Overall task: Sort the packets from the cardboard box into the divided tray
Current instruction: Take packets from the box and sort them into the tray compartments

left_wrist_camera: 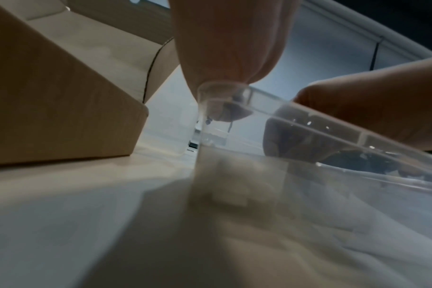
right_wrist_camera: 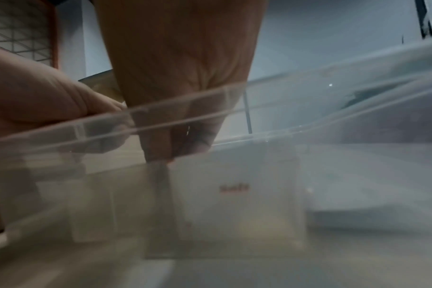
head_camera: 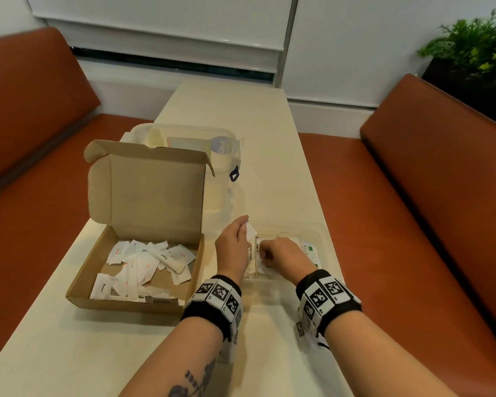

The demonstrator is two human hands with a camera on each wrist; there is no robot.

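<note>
Your left hand (head_camera: 233, 242) pinches a small white packet (head_camera: 251, 231) above the left end of the divided tray (head_camera: 324, 239), which sits on the table (head_camera: 269, 124) just right of the cardboard box (head_camera: 143, 219). Your right hand (head_camera: 284, 253) reaches into a middle compartment with fingers curled; from the right wrist view the fingertips (right_wrist_camera: 175, 150) appear to nip the top edge of a red-lettered packet (right_wrist_camera: 237, 204), so treat this grip as probable, not certain.

Risks: the tray is light, clear, thin-walled plastic and may slide or tip if you press its rim (left_wrist_camera: 333, 124). The dividers are transparent and hard to see, so a packet can land in the wrong compartment. Flat, slick paper packets slip easily from a fingertip pinch.

Many loose packets (head_camera: 143, 267), flat squares and one tubular stick, lie jumbled in the matte corrugated box.
</note>
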